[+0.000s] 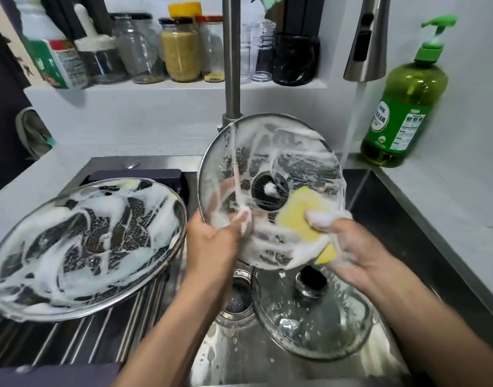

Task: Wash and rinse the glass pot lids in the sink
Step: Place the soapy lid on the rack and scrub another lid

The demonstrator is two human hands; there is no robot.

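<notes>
My left hand (212,241) grips the lower left rim of a foam-covered glass lid (281,152), held tilted above the sink with its underside towards me. My right hand (348,247), covered in suds, presses a yellow sponge (298,216) against the lid's lower right part. A larger soapy glass lid (80,244) lies on the drying rack at the left. A third glass lid (309,322) with a black knob lies in the sink basin below my right hand, wet with little foam.
Water streams from the spray head (365,40) at the upper right, down past the held lid. A green dish soap bottle (401,107) stands on the counter at the right. Jars line the shelf behind the faucet pipe (231,60). The drain (237,297) sits below my hands.
</notes>
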